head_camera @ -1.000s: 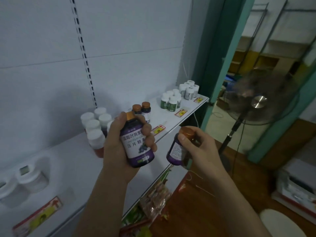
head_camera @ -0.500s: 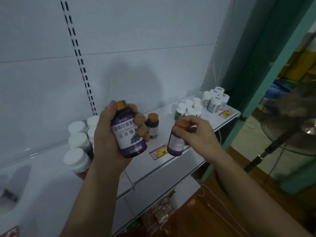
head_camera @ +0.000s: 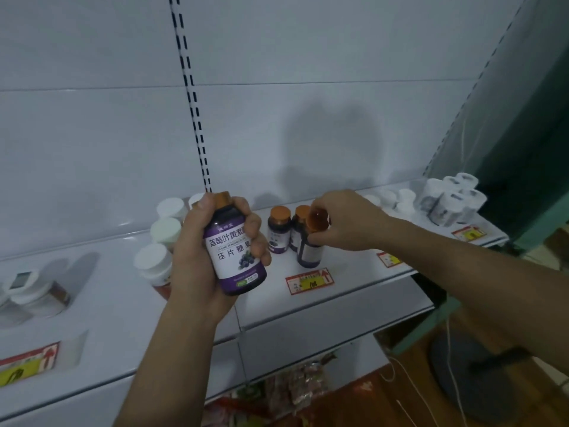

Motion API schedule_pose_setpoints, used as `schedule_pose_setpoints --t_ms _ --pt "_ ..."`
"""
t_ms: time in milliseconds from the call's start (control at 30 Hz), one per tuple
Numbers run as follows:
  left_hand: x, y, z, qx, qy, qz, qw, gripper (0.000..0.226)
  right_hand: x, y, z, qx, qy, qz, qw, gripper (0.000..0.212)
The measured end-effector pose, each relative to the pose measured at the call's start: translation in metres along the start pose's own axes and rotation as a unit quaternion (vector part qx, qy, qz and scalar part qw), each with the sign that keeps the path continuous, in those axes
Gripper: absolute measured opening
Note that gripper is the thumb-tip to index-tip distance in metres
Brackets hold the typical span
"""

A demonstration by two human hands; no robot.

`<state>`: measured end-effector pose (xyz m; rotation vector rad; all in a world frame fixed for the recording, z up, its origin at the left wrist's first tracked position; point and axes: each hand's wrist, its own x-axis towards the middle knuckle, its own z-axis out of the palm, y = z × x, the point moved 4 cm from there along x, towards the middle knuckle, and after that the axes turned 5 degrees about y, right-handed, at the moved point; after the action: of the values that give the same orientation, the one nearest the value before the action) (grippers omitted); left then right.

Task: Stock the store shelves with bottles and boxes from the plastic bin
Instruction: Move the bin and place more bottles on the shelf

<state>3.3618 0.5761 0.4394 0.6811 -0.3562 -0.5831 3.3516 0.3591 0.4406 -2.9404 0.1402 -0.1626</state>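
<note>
Stocking was partway: one purple bottle (head_camera: 309, 251) was gripped by the right hand (head_camera: 348, 223) on the shelf (head_camera: 338, 291) at 3 o'clock of the two shelved bottles (head_camera: 279, 231), another bottle (head_camera: 235, 254) was clutched in the left hand (head_camera: 200, 257).

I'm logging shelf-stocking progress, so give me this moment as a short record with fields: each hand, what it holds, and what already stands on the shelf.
left hand: left hand grips a purple bottle, held up in front of the shelf
right hand: right hand holds a second purple bottle by its orange cap, at the shelf surface
already shelved: two orange-capped bottles behind it; white-capped bottles to the left
price tag: red tag on the shelf edge
</note>
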Motion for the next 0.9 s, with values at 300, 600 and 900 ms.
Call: schedule_pose_setpoints --t_ms 300,600,900 --pt "-0.003 -0.003 -0.006 0.005 0.024 0.009 1.0 0.06 0.007 0.007 0.012 -0.018 -0.007 0.022 1.0 0.036" --pt "0.002 -0.013 -0.015 0.03 0.047 0.004 0.998 0.06 -0.003 0.008 0.016 -0.005 -0.005 0.044 0.999 0.052" --pt "0.013 -0.04 -0.015 0.281 0.035 0.006 0.959 0.076 -0.027 -0.047 -0.034 0.353 0.037 -0.095 0.93 0.026"
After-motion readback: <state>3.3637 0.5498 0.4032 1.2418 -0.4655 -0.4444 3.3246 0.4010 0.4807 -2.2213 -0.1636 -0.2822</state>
